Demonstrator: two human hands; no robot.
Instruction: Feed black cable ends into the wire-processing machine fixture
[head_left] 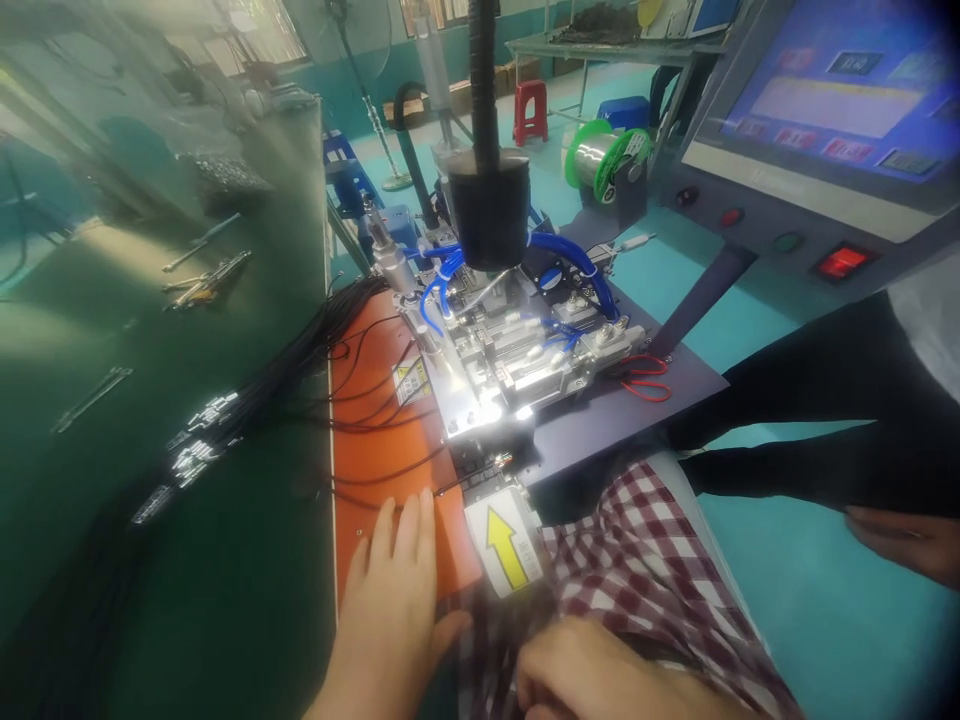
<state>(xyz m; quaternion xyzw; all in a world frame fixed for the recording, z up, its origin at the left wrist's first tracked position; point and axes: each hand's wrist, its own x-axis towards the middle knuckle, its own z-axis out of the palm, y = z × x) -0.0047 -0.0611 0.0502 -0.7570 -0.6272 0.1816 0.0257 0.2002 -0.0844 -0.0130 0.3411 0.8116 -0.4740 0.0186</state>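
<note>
My left hand [396, 590] lies palm down on the orange board [375, 400], fingers stretched out and thumb apart. Its fingertips are close to a thin black cable [442, 490] that runs to the front of a metal soldering machine [525, 360]; whether they touch it I cannot tell. My right hand [581, 665] is curled low over the checkered cloth on my lap, and what its fingers hold, if anything, is hidden. Between and just beyond my hands sits a white plate with a yellow arrow [506, 540].
A bundle of black cables with metal connectors [199, 440] lies on the dark green table [285, 600] at left. A control screen [832, 100] stands at upper right, a green wire spool [600, 160] behind the machine. Another person's dark-clothed legs [810, 390] are close at right.
</note>
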